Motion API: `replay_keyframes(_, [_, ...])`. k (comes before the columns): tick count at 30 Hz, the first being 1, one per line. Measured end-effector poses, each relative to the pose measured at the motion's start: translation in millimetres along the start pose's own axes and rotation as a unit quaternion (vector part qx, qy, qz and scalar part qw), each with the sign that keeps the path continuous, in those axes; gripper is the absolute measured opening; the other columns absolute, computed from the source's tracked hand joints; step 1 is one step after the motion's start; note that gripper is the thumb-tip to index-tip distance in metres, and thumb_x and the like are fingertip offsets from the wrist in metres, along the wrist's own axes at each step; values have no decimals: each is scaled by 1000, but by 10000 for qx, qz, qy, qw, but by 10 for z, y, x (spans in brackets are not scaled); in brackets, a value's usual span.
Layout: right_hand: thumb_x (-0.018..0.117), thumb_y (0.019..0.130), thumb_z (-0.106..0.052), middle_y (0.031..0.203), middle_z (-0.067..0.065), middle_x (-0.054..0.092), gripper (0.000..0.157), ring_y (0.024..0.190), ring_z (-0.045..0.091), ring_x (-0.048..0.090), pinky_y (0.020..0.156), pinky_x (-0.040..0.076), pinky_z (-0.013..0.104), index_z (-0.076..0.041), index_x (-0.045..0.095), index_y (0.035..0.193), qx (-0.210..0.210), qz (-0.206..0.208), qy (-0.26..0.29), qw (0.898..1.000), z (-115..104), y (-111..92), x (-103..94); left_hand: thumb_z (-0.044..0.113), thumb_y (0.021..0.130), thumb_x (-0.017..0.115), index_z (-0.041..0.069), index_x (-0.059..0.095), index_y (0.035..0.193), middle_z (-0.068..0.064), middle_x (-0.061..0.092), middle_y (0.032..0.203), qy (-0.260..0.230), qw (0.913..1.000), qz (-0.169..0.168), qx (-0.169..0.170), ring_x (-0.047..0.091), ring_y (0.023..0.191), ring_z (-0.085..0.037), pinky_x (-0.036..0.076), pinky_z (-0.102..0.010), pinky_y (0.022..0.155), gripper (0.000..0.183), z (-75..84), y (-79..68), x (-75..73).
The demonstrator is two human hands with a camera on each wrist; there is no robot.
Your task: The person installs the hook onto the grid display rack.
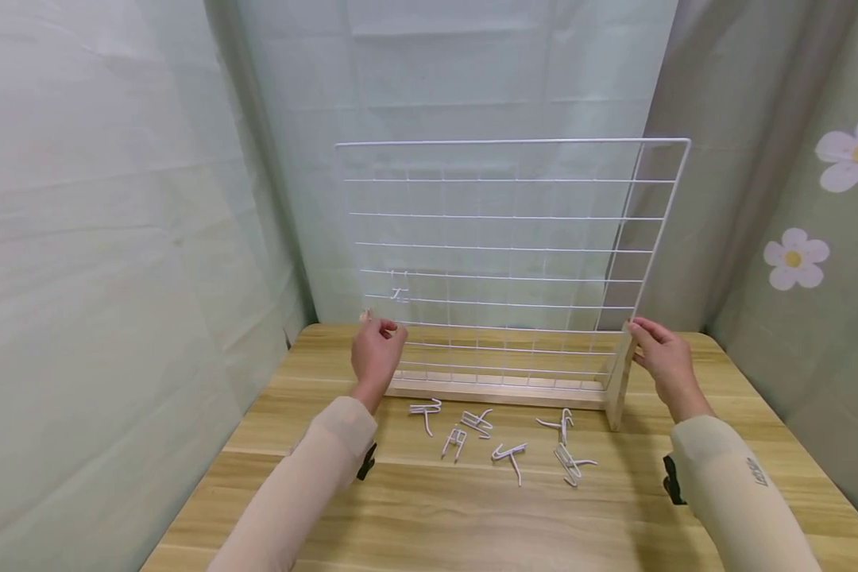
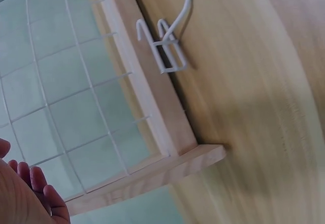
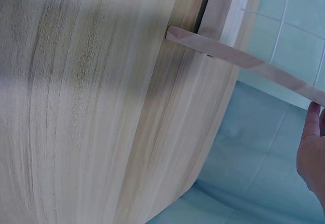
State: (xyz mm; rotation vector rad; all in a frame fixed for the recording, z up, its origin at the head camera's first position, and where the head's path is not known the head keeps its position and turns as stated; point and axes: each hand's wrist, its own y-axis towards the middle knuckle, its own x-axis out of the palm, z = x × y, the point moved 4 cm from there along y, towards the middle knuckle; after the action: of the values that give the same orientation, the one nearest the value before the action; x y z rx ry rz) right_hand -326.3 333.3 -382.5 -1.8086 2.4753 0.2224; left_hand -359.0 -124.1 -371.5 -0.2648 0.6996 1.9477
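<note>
evidently the left hand (image 1: 377, 353) is curling near the left post (image 1: 365, 315), its hold impossible to tell; one hook (image 1: 400, 289) is hanging on the wire grid (image 1: 508, 276), loose hooks (image 1: 508, 453) are lying in front on the bench (image 1: 415, 508), seemingly for easy reach; well apart, the right hand (image 1: 665, 365) is pinching the right post (image 1: 620, 381), probably steadying the grid.

black fittings (image 1: 674, 480) show beside cream sleeves (image 1: 311, 477), the right one bearing dark lettering (image 1: 756, 472).

PLACE: curtained booth | pale cloth hangings (image 1: 150, 238) around | daisy print (image 1: 794, 259) at right | wood-grain table (image 1: 457, 516)
</note>
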Motion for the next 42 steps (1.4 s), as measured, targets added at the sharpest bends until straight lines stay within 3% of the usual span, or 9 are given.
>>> replay_keyframes(7, [57,99,-42,116,-9,56,53,110,10,52,91,49,26,-6,55,138,-19,-3,-20,10000,-10,-13,12,24,87,66,8,68,92,-5,60,81,-77,9999,-105,-55,56,74,-25,40,-37,66,16,-104,-70,39])
replay_keyframes(16, [56,99,-41,108,-15,54,59,103,5,52,82,52,20,0,50,140,-81,-216,-90,9997,-1,17,-2,20,84,68,7,67,92,-5,59,81,-173,9996,-221,-101,55,75,-24,41,-37,67,15,-215,-171,69])
replay_keyframes(26, [60,99,-31,100,-16,60,28,96,2,55,76,54,20,-10,62,119,-202,-908,231,9954,-24,63,-110,21,83,71,8,67,88,-2,58,76,-250,9990,-333,-172,52,70,-21,40,-34,64,14,-366,-289,109])
replay_keyframes(34, [61,98,-32,101,-14,60,27,98,4,55,76,54,19,-13,63,117,-175,-884,370,9952,-52,58,-84,20,83,71,7,68,89,-4,59,78,-284,9987,-366,-228,54,72,-21,42,-33,65,15,-468,-383,131])
replay_keyframes(42, [63,98,-33,102,-14,59,27,97,4,55,76,54,18,-13,62,117,-101,-762,424,9961,-37,44,-94,16,84,73,5,69,90,-4,60,80,-414,9973,-560,-232,55,75,-20,44,-32,68,13,-522,-555,257])
